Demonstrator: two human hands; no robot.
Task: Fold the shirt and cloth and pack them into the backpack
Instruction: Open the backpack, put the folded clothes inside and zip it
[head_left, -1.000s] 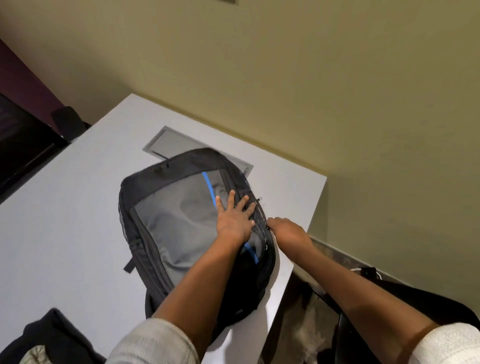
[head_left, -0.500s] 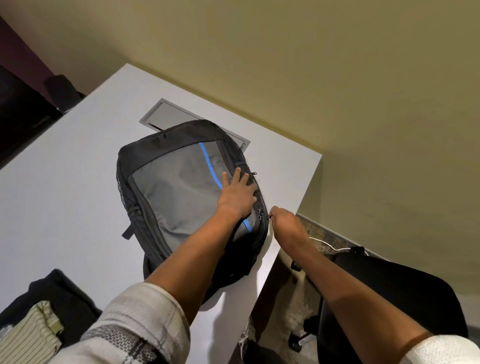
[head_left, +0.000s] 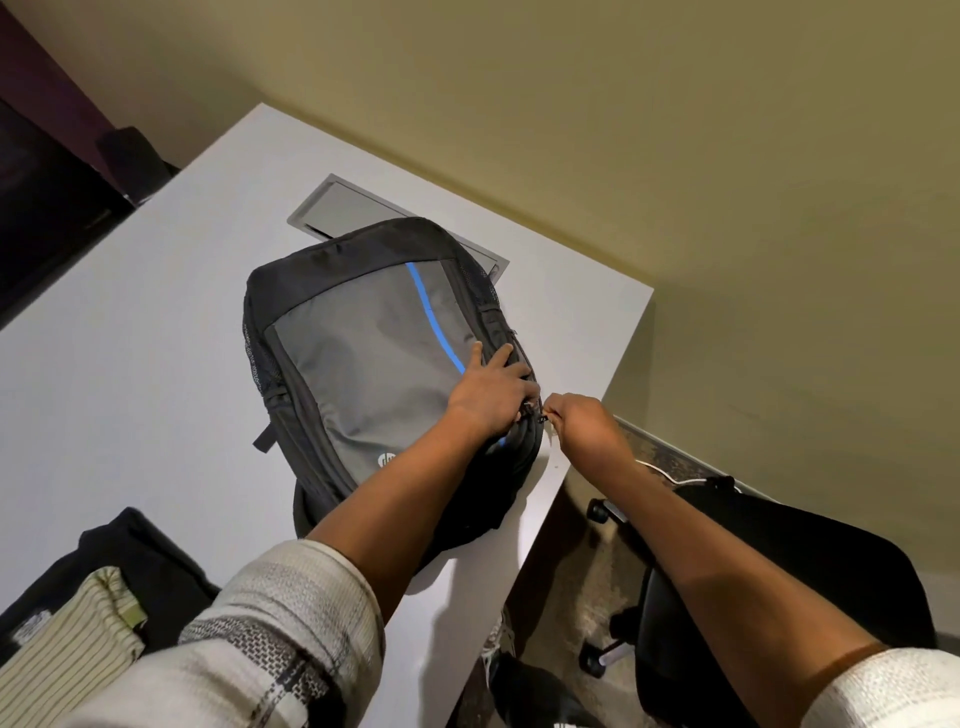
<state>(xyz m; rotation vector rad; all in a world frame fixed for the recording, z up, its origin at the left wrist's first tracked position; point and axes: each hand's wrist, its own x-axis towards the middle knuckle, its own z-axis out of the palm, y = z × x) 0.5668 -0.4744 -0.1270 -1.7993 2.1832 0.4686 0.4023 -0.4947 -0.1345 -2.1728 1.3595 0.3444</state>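
Observation:
A grey and black backpack (head_left: 358, 358) with a blue stripe lies flat on the white table (head_left: 130, 374), near its right edge. My left hand (head_left: 493, 395) grips the fabric at the backpack's right side, beside the zipper. My right hand (head_left: 582, 421) is just off that side, its fingers pinched on the zipper pull. A folded striped beige shirt (head_left: 67, 644) rests on a black cloth (head_left: 150, 561) at the table's near left corner.
A grey cable hatch (head_left: 353, 208) is set into the table behind the backpack. A black office chair (head_left: 779, 571) stands on the floor to the right, below my right arm. The wall runs close behind the table.
My left hand went from lying flat on the backpack to gripping its right side. My right hand stays at the zipper pull. The view shifted, showing more of the folded shirt.

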